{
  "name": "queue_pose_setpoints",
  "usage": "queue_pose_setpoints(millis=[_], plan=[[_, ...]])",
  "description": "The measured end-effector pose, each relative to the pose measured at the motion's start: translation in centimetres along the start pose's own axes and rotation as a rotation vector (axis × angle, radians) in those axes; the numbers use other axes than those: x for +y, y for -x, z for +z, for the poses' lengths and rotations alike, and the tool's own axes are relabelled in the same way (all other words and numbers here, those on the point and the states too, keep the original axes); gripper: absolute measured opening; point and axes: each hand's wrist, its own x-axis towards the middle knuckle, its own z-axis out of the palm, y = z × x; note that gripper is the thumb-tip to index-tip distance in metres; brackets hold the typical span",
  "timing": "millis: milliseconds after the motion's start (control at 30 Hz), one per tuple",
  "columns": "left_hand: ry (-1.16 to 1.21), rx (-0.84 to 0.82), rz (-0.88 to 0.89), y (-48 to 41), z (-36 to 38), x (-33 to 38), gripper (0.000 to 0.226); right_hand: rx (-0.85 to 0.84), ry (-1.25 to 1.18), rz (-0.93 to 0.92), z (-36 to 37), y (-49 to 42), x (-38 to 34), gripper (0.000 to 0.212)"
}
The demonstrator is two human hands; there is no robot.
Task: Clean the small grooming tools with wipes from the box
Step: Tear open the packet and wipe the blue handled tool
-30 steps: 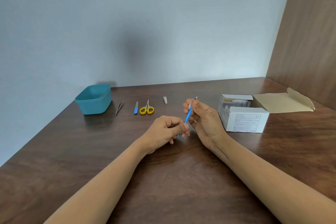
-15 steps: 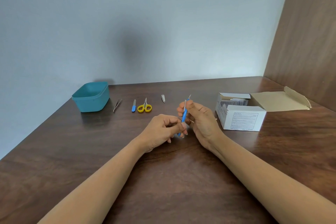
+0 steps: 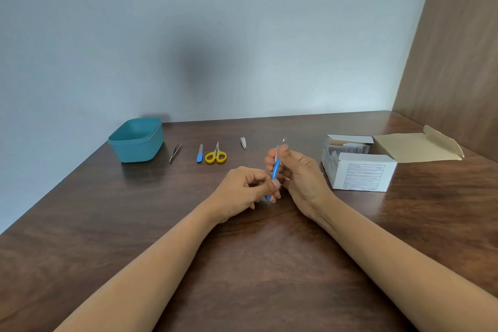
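Observation:
Both hands hold a slim blue-handled tool (image 3: 275,170) upright over the middle of the table, and its thin metal tip pokes out above my right fingers. My left hand (image 3: 242,188) pinches the handle's lower end. My right hand (image 3: 301,175) is closed around the upper shaft, where a pale strip shows under the thumb; I cannot tell whether that is a wipe. The open white wipe box (image 3: 361,172) stands just to the right of my right hand. Behind the hands lie tweezers (image 3: 175,152), a blue nail file (image 3: 199,153), yellow scissors (image 3: 216,155) and a nail clipper (image 3: 243,142).
A teal plastic tub (image 3: 137,140) sits at the back left, beside the tweezers. The box's cardboard lid (image 3: 415,147) lies folded open towards the brown side panel on the right. A pale wall closes the table's far edge.
The tool now stands more upright than a second ago. My right fingers have shifted slightly along its upper shaft, while my left hand keeps its pinch on the handle's end.

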Motion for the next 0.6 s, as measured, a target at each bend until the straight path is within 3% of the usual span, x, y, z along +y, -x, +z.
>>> queue_pose_setpoints(millis=[233, 367, 600], plan=[[0.038, 0.023, -0.01, -0.02, -0.09, -0.1, 0.021, 0.043, -0.105, 0.033, -0.07, -0.12, -0.05, 0.019], [0.013, 0.029, -0.021, -0.02, -0.06, -0.26, 0.021, 0.095, -0.194, 0.039, -0.11, -0.23, -0.18, 0.026], [0.016, 0.018, -0.024, 0.03, -0.13, -0.33, 0.021, 0.05, -0.11, 0.033, -0.1, -0.12, 0.02, 0.03]])
